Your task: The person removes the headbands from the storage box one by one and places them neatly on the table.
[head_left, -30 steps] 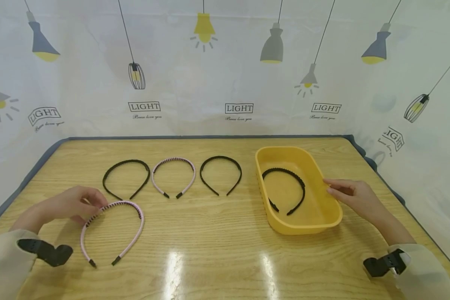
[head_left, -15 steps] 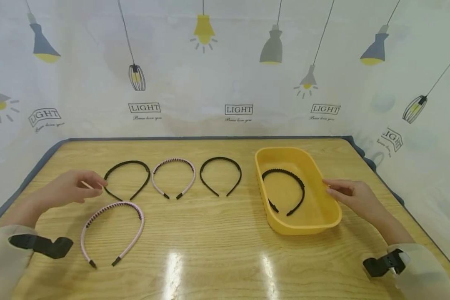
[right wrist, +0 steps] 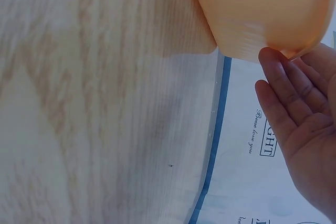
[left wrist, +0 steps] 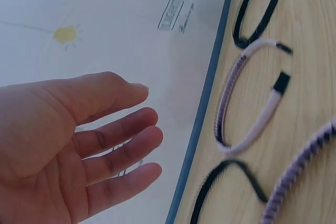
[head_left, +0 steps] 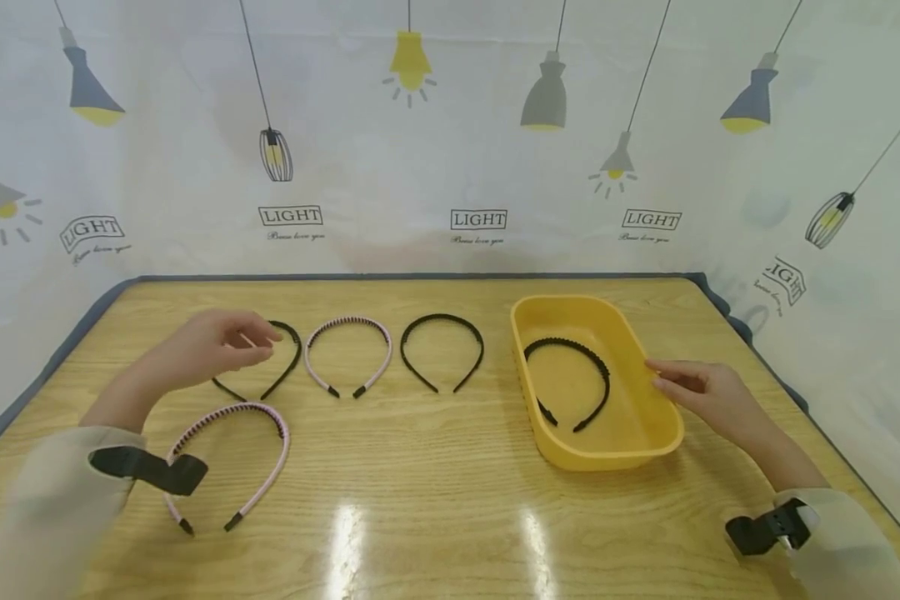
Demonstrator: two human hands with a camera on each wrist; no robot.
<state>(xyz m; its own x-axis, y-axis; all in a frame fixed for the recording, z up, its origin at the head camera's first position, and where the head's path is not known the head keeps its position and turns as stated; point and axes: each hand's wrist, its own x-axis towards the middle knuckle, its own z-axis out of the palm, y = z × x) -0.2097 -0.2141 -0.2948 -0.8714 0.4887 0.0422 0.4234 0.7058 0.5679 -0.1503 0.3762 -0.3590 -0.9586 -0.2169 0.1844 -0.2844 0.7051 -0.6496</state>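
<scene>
My left hand hovers over the leftmost black headband, covering part of it. The hand holds nothing; its fingers are loosely bent and apart in the left wrist view. Below the forearm lies a pink headband with dark teeth, partly behind the sleeve. A second pink headband and another black headband continue the back row. At the right edge of a yellow plastic basket, my right hand holds the rim between thumb and fingers. A black headband lies inside the basket.
The wooden table has a blue edge along the back and sides. Behind it hangs a white cloth printed with lamps. Black straps with camera mounts sit on both sleeves.
My left hand has left the front pink headband and moved up and right, now over the leftmost black headband. The right hand and the basket stay put.
</scene>
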